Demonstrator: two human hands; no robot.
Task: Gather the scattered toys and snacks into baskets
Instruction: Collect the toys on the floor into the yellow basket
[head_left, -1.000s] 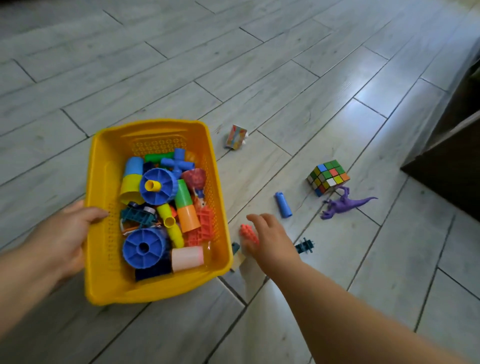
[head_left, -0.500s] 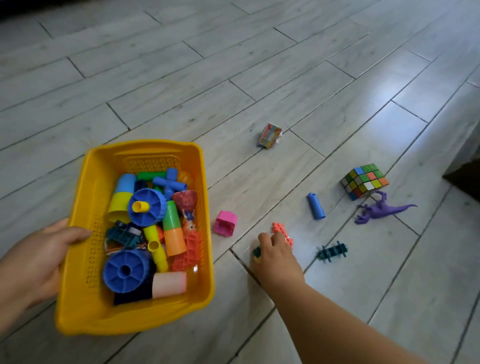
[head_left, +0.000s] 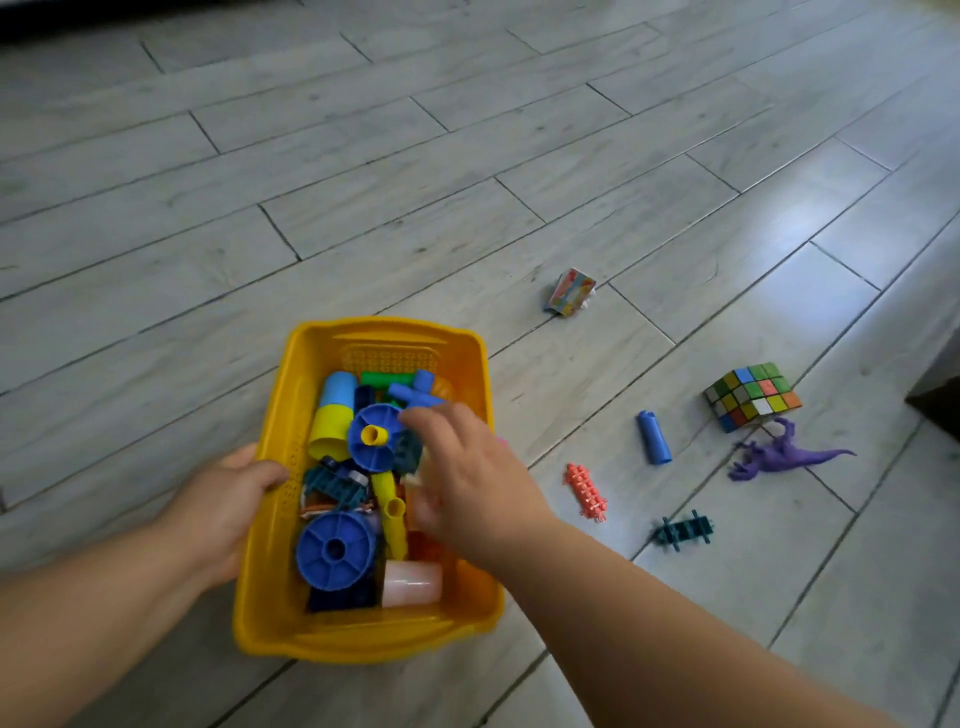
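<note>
A yellow basket (head_left: 270, 597) full of plastic building toys sits on the floor. My left hand (head_left: 223, 499) grips its left rim. My right hand (head_left: 467, 478) hovers blurred over the basket's right half with its fingers spread; a dark teal piece (head_left: 408, 452) and a small beige piece lie right under the fingers. On the floor to the right lie a red bristle block (head_left: 587, 491), a dark teal block (head_left: 683, 531), a blue cylinder (head_left: 653, 437), a colour cube (head_left: 753, 396), a purple dinosaur (head_left: 784, 457) and a small colourful snack box (head_left: 569, 292).
Pale plank flooring (head_left: 363, 208) surrounds the basket. A dark furniture corner (head_left: 940, 405) juts in at the right edge. A sliver of a pink block (head_left: 502, 441) shows just behind my right hand, beside the basket's right wall.
My right hand has lifted from the floor near the red block and swung left over the basket. The teal piece it touched on the floor is now in the basket.
</note>
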